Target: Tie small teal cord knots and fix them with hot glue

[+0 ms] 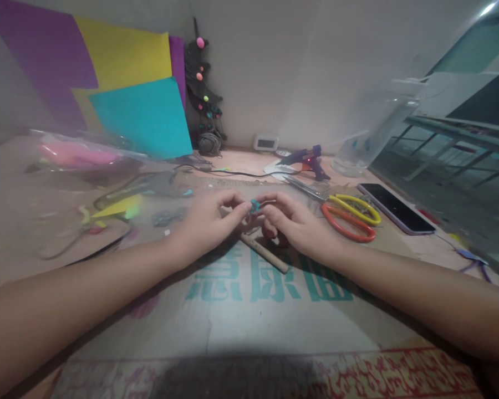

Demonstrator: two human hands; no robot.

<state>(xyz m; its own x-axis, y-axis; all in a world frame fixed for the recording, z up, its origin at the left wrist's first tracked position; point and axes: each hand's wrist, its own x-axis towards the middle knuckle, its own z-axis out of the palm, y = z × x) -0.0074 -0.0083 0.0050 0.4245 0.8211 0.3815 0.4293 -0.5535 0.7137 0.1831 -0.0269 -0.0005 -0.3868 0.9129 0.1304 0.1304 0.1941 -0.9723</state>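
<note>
Between the fingertips of both hands is a small teal craft piece (255,206), too small to make out its exact shape. My left hand (220,219) pinches it from the left with thumb and forefinger. From the right, my right hand (289,219) closes thumb and fingers on its other side. Just below the hands a thin tan stick (266,254) lies slanted on the printed cardboard sheet (233,327). To the right of my right hand rest scissors (349,221) with one yellow and one red handle, blades pointing to the back left.
Behind stand a dark glue gun (305,160), a small white clock-like display (266,143) and a decorated wire tree (208,111). A phone (395,208) and a clear plastic container (360,138) are at right. Coloured sheets (143,119) and a bag with pink material (79,153) stand at left.
</note>
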